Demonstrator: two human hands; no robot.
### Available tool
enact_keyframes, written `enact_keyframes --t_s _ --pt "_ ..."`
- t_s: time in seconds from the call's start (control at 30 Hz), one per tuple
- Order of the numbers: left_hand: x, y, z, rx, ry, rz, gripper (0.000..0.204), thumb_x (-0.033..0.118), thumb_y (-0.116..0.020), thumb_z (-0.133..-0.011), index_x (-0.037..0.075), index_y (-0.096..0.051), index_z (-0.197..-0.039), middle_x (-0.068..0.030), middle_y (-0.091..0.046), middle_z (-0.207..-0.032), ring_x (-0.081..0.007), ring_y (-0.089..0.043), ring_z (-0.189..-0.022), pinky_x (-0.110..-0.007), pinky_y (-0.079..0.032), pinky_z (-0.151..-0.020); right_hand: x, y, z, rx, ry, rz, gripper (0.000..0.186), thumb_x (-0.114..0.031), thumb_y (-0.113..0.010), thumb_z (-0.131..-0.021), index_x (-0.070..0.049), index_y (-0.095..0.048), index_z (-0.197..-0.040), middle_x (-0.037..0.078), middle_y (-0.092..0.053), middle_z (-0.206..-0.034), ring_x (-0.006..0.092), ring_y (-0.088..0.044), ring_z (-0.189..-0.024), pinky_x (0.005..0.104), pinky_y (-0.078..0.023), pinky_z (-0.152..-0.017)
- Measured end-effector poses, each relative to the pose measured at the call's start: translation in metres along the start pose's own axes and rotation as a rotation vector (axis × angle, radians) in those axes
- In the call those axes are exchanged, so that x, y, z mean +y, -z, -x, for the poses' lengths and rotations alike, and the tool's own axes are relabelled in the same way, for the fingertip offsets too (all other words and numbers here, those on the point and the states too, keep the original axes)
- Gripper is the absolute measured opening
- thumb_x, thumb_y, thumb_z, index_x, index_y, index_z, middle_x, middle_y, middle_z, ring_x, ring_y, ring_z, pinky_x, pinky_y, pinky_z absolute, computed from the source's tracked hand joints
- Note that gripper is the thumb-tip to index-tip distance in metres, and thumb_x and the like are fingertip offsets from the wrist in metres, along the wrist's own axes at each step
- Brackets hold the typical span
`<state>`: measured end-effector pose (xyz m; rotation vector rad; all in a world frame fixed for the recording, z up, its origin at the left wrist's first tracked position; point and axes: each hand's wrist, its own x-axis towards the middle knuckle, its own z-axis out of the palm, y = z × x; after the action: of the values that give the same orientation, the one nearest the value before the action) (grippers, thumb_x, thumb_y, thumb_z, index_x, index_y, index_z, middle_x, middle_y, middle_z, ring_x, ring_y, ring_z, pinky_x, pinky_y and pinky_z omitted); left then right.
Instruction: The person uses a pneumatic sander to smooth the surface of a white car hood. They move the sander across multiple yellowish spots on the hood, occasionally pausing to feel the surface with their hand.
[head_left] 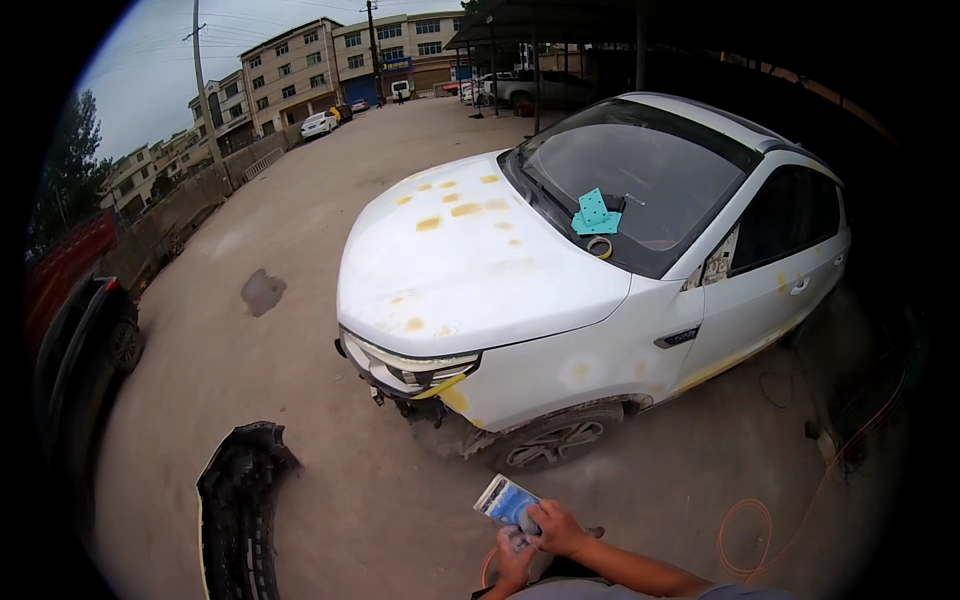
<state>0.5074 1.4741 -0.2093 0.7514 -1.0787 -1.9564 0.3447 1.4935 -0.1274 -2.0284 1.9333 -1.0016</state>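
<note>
Low in the view, my right hand (pixel 558 528) grips a flat rectangular blue-and-white piece (pixel 507 501) by its near corner. I cannot make out exactly what kind of thing it is. My left hand (pixel 513 558), its fingers dusty and bent, is closed at the near edge of the same piece, partly hidden by my right hand. Just beyond stands a white car (pixel 480 270) with yellowish filler patches on its hood, fender and door. Its front bumper is off. On the windshield rest turquoise perforated sheets (pixel 597 212) and a roll of yellow tape (pixel 599 247).
A detached bumper (pixel 240 510) lies on the ground at left. An orange hose (pixel 768 530) coils at lower right. The car's front wheel (pixel 560 440) is close to my hands. A dark car (pixel 90 350) stands far left; buildings (pixel 290 75) rise behind the yard.
</note>
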Motion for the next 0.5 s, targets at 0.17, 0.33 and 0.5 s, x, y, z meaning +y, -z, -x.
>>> enact_keyframes --t_s 0.17,0.33,0.5 --pt "0.022 -0.011 -0.011 0.038 -0.181 -0.022 0.060 0.002 -0.067 -0.095 0.000 -0.030 -0.142 -0.0146 -0.053 -0.127 -0.0197 -0.058 -0.115 -0.035 -0.049 -0.100 -0.009 -0.006 -0.014 0.096 0.065 -0.009 0.059 -0.018 -0.081 -0.069 -0.004 -0.056 -0.120 0.021 -0.056 -0.109 0.0442 -0.057 -0.100 0.0502 -0.050 -0.085" --pt "0.064 -0.011 -0.029 0.071 -0.266 -0.260 0.060 0.004 -0.060 -0.099 -0.002 -0.025 -0.147 -0.0185 -0.048 -0.137 -0.0232 -0.053 -0.124 -0.037 -0.045 -0.106 -0.021 -0.013 -0.046 0.244 0.134 -0.050 0.048 -0.017 -0.075 -0.075 -0.003 -0.056 -0.118 0.021 -0.056 -0.107 0.0441 -0.056 -0.098 0.0503 -0.049 -0.085" --pt "0.071 -0.031 -0.044 0.159 -0.398 -0.423 0.068 0.006 -0.061 -0.096 -0.002 -0.023 -0.153 -0.0209 -0.042 -0.144 -0.0289 -0.050 -0.130 -0.042 -0.039 -0.113 -0.007 -0.005 -0.060 0.240 0.218 -0.159 0.047 -0.016 -0.073 -0.078 -0.003 -0.056 -0.120 0.020 -0.057 -0.108 0.0433 -0.057 -0.098 0.0490 -0.050 -0.086"
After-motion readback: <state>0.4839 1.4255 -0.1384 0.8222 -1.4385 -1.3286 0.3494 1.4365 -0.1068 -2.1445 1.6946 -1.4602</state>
